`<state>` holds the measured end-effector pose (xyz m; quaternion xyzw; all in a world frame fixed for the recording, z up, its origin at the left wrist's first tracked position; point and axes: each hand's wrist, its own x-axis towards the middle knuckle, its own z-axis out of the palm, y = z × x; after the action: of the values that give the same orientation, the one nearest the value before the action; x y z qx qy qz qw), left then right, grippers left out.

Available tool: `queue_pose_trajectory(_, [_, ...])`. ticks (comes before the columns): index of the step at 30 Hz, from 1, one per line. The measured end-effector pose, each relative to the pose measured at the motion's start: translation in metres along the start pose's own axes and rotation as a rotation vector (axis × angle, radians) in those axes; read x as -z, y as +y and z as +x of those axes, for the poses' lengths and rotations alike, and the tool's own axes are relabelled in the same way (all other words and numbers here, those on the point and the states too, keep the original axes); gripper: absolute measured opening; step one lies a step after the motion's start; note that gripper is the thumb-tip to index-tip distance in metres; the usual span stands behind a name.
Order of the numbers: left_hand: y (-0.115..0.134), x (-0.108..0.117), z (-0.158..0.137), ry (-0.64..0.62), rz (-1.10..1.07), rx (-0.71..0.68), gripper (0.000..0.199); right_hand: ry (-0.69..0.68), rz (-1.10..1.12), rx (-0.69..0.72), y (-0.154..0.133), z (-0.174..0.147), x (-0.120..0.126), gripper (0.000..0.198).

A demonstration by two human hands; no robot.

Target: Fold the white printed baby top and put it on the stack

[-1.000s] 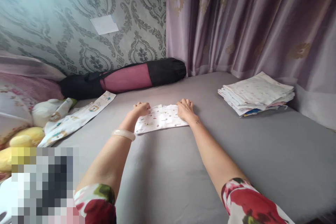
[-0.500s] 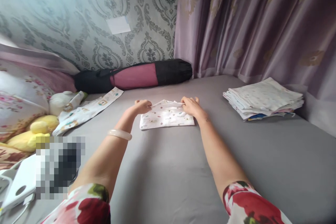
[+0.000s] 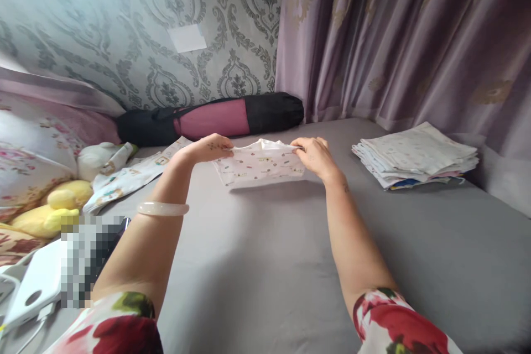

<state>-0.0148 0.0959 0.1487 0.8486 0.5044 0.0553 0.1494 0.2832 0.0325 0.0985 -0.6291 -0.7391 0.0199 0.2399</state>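
A white cloth with a small printed pattern [image 3: 261,167] hangs folded between my two hands, held up off the grey bed sheet [image 3: 265,265] with a shadow beneath it. My left hand [image 3: 211,147] pinches its upper left corner, fingers closed. At the upper right corner, my right hand [image 3: 316,156] grips the fabric between thumb and fingers. Off to the right lies a stack of folded printed cloths [image 3: 418,152]. Another printed cloth [image 3: 133,177] lies spread out on the left, partly behind my left forearm.
A long black and maroon bag [image 3: 211,117] lies along the wall. Yellow and white plush toys [image 3: 62,199] and a floral pillow [image 3: 33,149] sit at the left. Nearer me are a white device with a cable [image 3: 39,282] and a blurred-out object. Purple curtains [image 3: 373,38] hang behind.
Both hands have lifted the folded cloth from the bed, and its lower edge now hangs free. My hands have moved slightly farther apart. The stack has stayed in place.
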Motion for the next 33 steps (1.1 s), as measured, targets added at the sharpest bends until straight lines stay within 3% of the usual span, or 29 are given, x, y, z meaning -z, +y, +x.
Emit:
queue_pose_trajectory(4, [0.003,-0.010,0.003,0.389,0.137,0.016,0.028,0.189,-0.059,-0.010,0.000,0.004,-0.008,0.035])
queue_pose_trajectory(7, [0.000,-0.030,0.003,0.481,0.208,0.000,0.028,0.137,-0.058,0.003,0.004,0.004,-0.016,0.035])
queue_pose_trajectory(14, [-0.008,-0.068,-0.026,0.199,0.084,0.043,0.025,-0.310,0.032,-0.049,0.005,-0.004,-0.005,0.021])
queue_pose_trajectory(18, [-0.008,-0.079,-0.048,0.045,-0.037,0.028,0.030,-0.476,0.069,-0.090,0.003,-0.008,0.002,0.021])
queue_pose_trajectory(25, [-0.008,-0.105,-0.066,0.010,-0.021,0.013,0.030,-0.786,0.064,-0.110,0.008,-0.009,-0.007,0.030])
queue_pose_trajectory(29, [-0.005,-0.106,-0.071,-0.070,-0.090,-0.008,0.027,-0.910,0.157,-0.173,0.010,-0.009,-0.008,0.015])
queue_pose_trajectory(31, [-0.001,-0.105,-0.071,-0.090,-0.136,-0.008,0.038,-0.950,0.220,-0.234,0.010,-0.009,-0.007,0.014])
queue_pose_trajectory(33, [0.005,-0.106,-0.067,-0.036,-0.169,-0.013,0.042,-0.907,0.196,-0.279,0.007,-0.008,-0.008,0.020])
